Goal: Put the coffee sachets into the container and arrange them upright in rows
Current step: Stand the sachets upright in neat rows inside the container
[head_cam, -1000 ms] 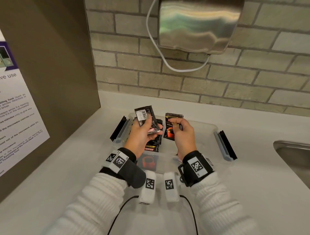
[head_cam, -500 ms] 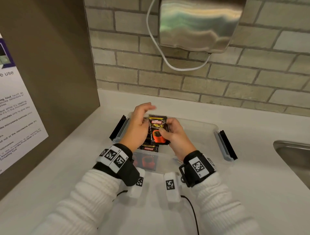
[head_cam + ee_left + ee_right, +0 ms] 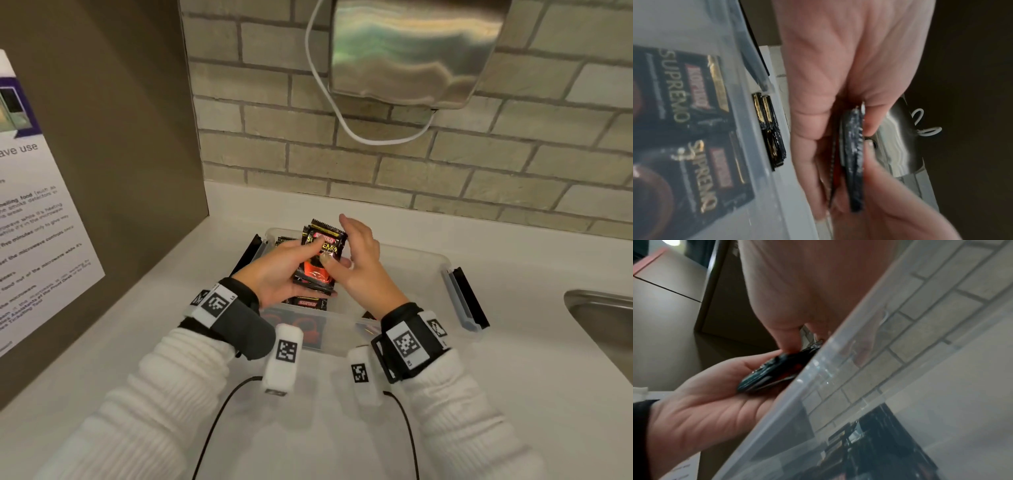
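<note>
My left hand (image 3: 279, 274) grips a small stack of black and red coffee sachets (image 3: 320, 260) over the left half of the clear plastic container (image 3: 430, 263). The stack stands nearly upright, label towards me. My right hand (image 3: 359, 263) is at the stack's right edge, fingers straight and pointing up, thumb lying on the front sachet. In the left wrist view the stack (image 3: 855, 162) shows edge-on between palm and thumb. In the right wrist view my thumb (image 3: 785, 337) presses the stack (image 3: 774, 374) into the left palm. More sachets (image 3: 308, 303) are in the container below.
The container sits on a white counter (image 3: 513, 394) with black-edged latches (image 3: 469, 301) folded out at both ends. A brick wall and a steel dispenser (image 3: 411, 51) are behind it, a sink (image 3: 606, 318) at the right, a brown panel with a notice (image 3: 37, 222) at the left.
A second ago each hand held its own sachet, apart. They came together into one stack, now gripped by the left hand. The right hand's fingers have straightened beside it.
</note>
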`<move>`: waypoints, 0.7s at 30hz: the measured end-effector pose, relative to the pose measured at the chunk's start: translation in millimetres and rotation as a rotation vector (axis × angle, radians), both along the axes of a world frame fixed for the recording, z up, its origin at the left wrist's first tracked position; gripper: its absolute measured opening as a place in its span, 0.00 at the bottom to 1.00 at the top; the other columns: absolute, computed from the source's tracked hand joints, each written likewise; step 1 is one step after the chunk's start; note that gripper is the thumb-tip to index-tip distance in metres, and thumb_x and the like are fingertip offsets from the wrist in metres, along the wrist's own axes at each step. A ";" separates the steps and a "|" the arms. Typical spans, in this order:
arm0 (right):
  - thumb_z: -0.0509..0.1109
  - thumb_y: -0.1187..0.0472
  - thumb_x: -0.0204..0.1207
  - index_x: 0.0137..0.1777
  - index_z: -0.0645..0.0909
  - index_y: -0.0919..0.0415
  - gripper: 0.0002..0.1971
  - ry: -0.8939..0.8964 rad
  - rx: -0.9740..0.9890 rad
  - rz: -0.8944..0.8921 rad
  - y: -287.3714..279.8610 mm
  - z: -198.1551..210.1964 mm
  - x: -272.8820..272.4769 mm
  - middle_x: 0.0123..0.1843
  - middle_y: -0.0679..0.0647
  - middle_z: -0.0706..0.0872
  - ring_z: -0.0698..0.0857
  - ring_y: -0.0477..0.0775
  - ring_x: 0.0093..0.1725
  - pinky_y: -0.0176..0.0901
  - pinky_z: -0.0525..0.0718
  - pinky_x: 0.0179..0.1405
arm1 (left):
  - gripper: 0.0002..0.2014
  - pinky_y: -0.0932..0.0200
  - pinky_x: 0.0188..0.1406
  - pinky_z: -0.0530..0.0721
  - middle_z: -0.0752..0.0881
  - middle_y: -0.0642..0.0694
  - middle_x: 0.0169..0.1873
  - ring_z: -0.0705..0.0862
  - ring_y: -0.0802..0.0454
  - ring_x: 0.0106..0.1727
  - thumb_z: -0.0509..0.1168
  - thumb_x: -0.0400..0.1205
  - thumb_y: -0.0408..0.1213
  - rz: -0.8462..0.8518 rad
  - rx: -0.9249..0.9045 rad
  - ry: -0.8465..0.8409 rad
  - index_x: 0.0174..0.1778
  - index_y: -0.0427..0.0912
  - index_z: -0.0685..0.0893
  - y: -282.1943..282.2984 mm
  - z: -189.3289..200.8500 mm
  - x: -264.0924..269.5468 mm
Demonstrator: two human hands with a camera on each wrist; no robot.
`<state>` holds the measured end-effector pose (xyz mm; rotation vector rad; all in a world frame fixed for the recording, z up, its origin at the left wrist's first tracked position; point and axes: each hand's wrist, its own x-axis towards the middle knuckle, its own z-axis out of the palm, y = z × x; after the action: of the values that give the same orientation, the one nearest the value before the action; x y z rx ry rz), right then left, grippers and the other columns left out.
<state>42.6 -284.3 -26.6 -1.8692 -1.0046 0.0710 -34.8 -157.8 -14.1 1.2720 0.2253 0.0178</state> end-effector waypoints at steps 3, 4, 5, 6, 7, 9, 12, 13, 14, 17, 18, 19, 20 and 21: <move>0.78 0.58 0.68 0.82 0.46 0.51 0.51 -0.006 -0.128 0.211 -5.0 6.0 1.3 0.78 0.49 0.58 0.57 0.46 0.77 0.38 0.59 0.76 | 0.13 0.48 0.52 0.86 0.88 0.41 0.50 0.88 0.48 0.50 0.60 0.84 0.41 -0.026 0.084 0.012 0.62 0.41 0.80 3.1 -1.8 -2.1; 0.81 0.58 0.64 0.82 0.49 0.51 0.52 -0.031 -0.149 0.232 -3.8 6.3 0.8 0.75 0.50 0.62 0.60 0.47 0.77 0.42 0.62 0.77 | 0.11 0.49 0.50 0.86 0.88 0.42 0.48 0.87 0.49 0.48 0.61 0.84 0.37 -0.029 0.105 0.014 0.60 0.42 0.81 3.1 -3.5 -2.2; 0.82 0.58 0.62 0.81 0.54 0.51 0.51 -0.063 -0.154 0.221 -2.0 6.0 0.8 0.70 0.50 0.65 0.64 0.49 0.74 0.46 0.66 0.77 | 0.09 0.50 0.48 0.86 0.88 0.43 0.46 0.87 0.50 0.47 0.61 0.83 0.33 -0.033 0.121 0.013 0.58 0.43 0.81 2.6 -4.9 -2.4; 0.83 0.58 0.60 0.78 0.58 0.52 0.49 -0.097 -0.152 0.197 -0.3 6.7 0.4 0.66 0.50 0.67 0.67 0.49 0.70 0.49 0.70 0.74 | 0.09 0.52 0.46 0.85 0.88 0.44 0.44 0.87 0.50 0.45 0.61 0.82 0.28 -0.033 0.133 0.015 0.56 0.42 0.81 2.0 -6.2 -2.3; 0.83 0.58 0.58 0.76 0.61 0.54 0.47 -0.142 -0.160 0.166 1.2 7.7 -0.4 0.62 0.50 0.67 0.68 0.48 0.67 0.50 0.72 0.72 | 0.10 0.53 0.44 0.85 0.87 0.44 0.41 0.86 0.50 0.43 0.60 0.81 0.25 -0.031 0.133 0.015 0.52 0.42 0.82 1.5 -7.3 -2.0; 0.83 0.55 0.58 0.76 0.61 0.56 0.48 -0.235 -0.202 0.128 2.5 8.3 -2.1 0.61 0.50 0.66 0.66 0.49 0.65 0.48 0.71 0.71 | 0.12 0.56 0.40 0.85 0.87 0.45 0.35 0.85 0.51 0.40 0.59 0.80 0.21 -0.010 0.117 0.022 0.47 0.42 0.82 1.8 -8.7 -2.0; 0.83 0.48 0.56 0.79 0.54 0.56 0.55 -0.322 -0.288 0.106 5.1 5.9 -3.6 0.67 0.52 0.64 0.64 0.50 0.67 0.46 0.68 0.69 | 0.13 0.59 0.36 0.83 0.87 0.45 0.33 0.86 0.52 0.37 0.58 0.79 0.20 0.007 0.091 0.014 0.46 0.41 0.82 4.5 -8.7 -1.3; 0.82 0.50 0.56 0.78 0.56 0.57 0.53 -0.338 -0.281 0.093 7.1 4.9 -4.4 0.66 0.52 0.65 0.64 0.51 0.65 0.46 0.69 0.67 | 0.12 0.58 0.37 0.84 0.86 0.44 0.34 0.86 0.52 0.37 0.58 0.79 0.20 0.005 0.089 0.009 0.47 0.40 0.82 4.3 -8.2 -1.4; 0.82 0.53 0.56 0.76 0.60 0.58 0.49 -0.355 -0.259 0.074 9.4 3.8 -4.3 0.62 0.53 0.66 0.65 0.51 0.62 0.45 0.71 0.64 | 0.12 0.57 0.39 0.84 0.85 0.44 0.36 0.86 0.52 0.37 0.58 0.79 0.20 0.007 0.091 0.007 0.49 0.40 0.81 3.8 -7.6 -1.6; 0.79 0.57 0.57 0.70 0.66 0.62 0.41 -0.415 -0.201 0.014 12.7 4.5 -3.2 0.57 0.53 0.67 0.65 0.50 0.57 0.37 0.65 0.55 | 0.14 0.55 0.46 0.86 0.85 0.42 0.43 0.86 0.50 0.44 0.60 0.80 0.24 0.035 0.126 -0.008 0.61 0.38 0.77 2.7 -6.5 -1.8; 0.78 0.58 0.58 0.71 0.66 0.63 0.41 -0.426 -0.194 0.009 12.8 5.1 -3.1 0.59 0.55 0.68 0.65 0.51 0.58 0.36 0.64 0.55 | 0.15 0.54 0.49 0.86 0.85 0.41 0.46 0.86 0.49 0.47 0.60 0.81 0.26 0.053 0.162 -0.013 0.63 0.38 0.75 3.0 -6.1 -1.6; 0.78 0.59 0.59 0.73 0.64 0.64 0.42 -0.428 -0.198 0.016 12.8 5.0 -3.0 0.62 0.57 0.68 0.65 0.52 0.59 0.36 0.64 0.58 | 0.16 0.52 0.53 0.86 0.85 0.40 0.50 0.86 0.48 0.51 0.61 0.81 0.28 0.074 0.216 -0.013 0.66 0.38 0.74 3.4 -6.0 -1.0; 0.78 0.60 0.61 0.76 0.60 0.64 0.45 -0.420 -0.210 0.032 13.0 4.9 -3.5 0.66 0.59 0.67 0.65 0.53 0.63 0.36 0.64 0.62 | 0.18 0.50 0.57 0.85 0.85 0.40 0.52 0.85 0.47 0.54 0.62 0.81 0.29 0.089 0.278 -0.006 0.68 0.39 0.72 3.7 -6.1 0.1; 0.78 0.62 0.61 0.79 0.55 0.64 0.49 -0.399 -0.220 0.058 13.3 5.0 -4.5 0.71 0.59 0.64 0.63 0.54 0.67 0.34 0.62 0.66 | 0.20 0.47 0.60 0.84 0.85 0.40 0.54 0.85 0.46 0.56 0.63 0.81 0.30 0.100 0.330 0.002 0.70 0.39 0.70 3.5 -6.6 1.5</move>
<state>38.1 -271.0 -21.6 -2.1029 -1.3685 -0.1701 -33.3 -154.3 -20.7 1.5878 0.2956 0.1445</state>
